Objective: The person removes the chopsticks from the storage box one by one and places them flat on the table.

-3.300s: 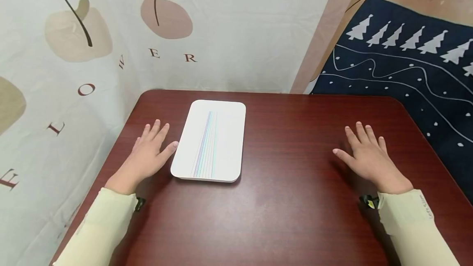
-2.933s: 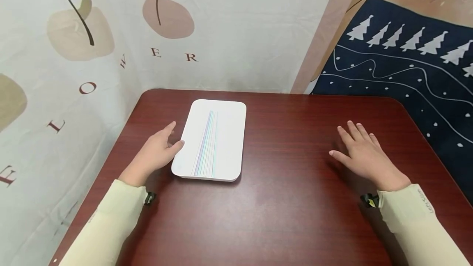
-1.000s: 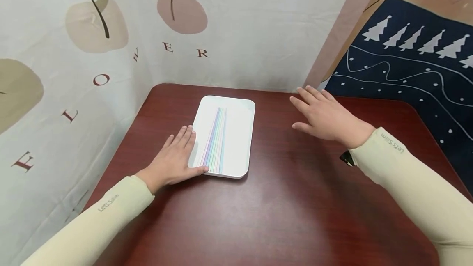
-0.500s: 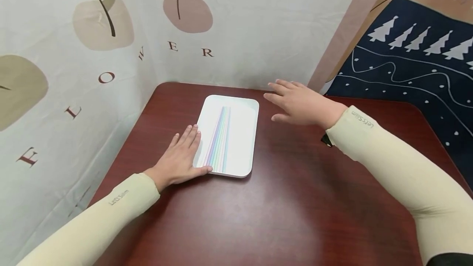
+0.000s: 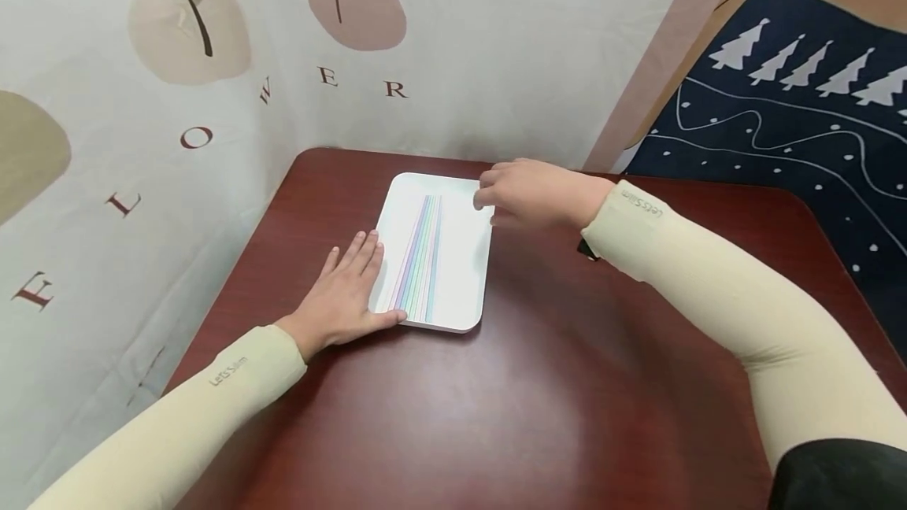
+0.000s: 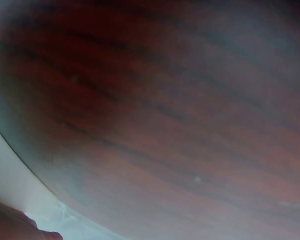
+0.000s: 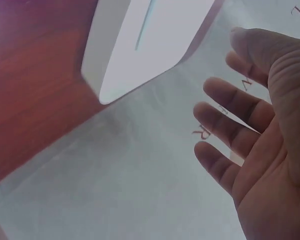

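Note:
A white rectangular tray [image 5: 462, 282] with rounded corners lies on the table. Several thin pastel strips or sticks [image 5: 422, 258] lie lengthwise in it, fanned wider at the near end; their exact kind is too fine to tell. With straight, spread fingers, my left hand [image 5: 345, 290] rests at the tray's left side, thumb over its near edge by the strip ends. Over the far right corner hovers my right hand [image 5: 534, 193], its fingers loosely bent. In the right wrist view that hand [image 7: 260, 135] holds nothing, and the tray [image 7: 160, 55] shows beyond it.
The dark red-brown wooden table [image 5: 496, 408] extends in front and to the right of the tray. A pale printed cloth [image 5: 510, 38] hangs along the back and left edges. A dark blue cloth with white trees [image 5: 779, 132] hangs at the right.
My right hand has travelled left and away from me to the tray's far right corner, its fingers bending. My left hand came onto the tray's left edge earlier and has stayed there.

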The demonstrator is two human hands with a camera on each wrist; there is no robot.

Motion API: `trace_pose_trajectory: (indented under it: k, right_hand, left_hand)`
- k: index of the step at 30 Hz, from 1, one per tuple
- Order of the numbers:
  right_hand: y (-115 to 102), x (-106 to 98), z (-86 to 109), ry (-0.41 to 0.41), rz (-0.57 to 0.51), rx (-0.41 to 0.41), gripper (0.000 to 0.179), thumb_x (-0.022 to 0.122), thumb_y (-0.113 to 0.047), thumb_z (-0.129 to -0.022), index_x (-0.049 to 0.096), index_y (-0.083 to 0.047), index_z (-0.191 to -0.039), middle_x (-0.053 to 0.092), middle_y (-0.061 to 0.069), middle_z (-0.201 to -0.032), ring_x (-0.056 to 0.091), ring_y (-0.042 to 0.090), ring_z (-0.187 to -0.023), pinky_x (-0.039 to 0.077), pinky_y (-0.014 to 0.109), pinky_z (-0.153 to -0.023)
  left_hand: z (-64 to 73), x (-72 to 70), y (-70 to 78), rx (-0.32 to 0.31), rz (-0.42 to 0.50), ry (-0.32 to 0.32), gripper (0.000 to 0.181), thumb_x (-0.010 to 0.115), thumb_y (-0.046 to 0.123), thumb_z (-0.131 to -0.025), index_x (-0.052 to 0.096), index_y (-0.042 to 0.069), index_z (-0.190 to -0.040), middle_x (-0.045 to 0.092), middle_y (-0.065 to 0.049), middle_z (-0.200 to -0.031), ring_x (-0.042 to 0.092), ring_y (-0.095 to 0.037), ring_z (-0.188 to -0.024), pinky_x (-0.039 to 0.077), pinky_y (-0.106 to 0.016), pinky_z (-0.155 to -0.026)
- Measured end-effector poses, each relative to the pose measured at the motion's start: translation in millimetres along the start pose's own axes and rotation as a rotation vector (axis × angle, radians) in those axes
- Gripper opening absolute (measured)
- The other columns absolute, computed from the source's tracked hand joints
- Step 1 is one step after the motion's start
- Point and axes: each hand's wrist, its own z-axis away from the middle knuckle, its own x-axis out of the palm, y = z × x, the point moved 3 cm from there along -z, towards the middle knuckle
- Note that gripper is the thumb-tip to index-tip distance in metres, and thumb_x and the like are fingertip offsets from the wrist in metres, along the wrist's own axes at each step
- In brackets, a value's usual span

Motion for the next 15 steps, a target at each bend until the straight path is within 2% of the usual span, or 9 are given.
trace_pose_trajectory:
  k: [7, 15]
  right_hand:
    - [-1.1, 13.6, -29.8, -0.072, -0.023, -0.024, 0.019, 0.069, -0.004, -0.090, 0.072, -0.011, -0.107, 0.066, 0.006, -0.099, 0.061, 0.027, -0.090, 0.050, 0.039, -0.080]
    - [-5.6, 24.9, -58.2, -0.166, -0.046, 0.006, 0.024, 0.065, -0.004, -0.094, 0.072, -0.012, -0.115, 0.067, 0.005, -0.109, 0.065, 0.023, -0.095, 0.049, 0.035, -0.086]
  left_hand:
    - [-0.3, -0.6, -2.1, -0.011, 0.001, -0.005, 0.117, 0.040, 0.085, -0.082, 0.018, -0.004, -0.156, 0.004, -0.015, -0.165, -0.001, -0.031, -0.151, 0.007, -0.060, -0.116]
    - [1.6, -0.7, -2.4, 0.002, -0.001, -0.003, 0.117, 0.039, 0.085, -0.083, 0.019, -0.004, -0.156, 0.004, -0.016, -0.165, -0.001, -0.032, -0.151, 0.008, -0.061, -0.115]
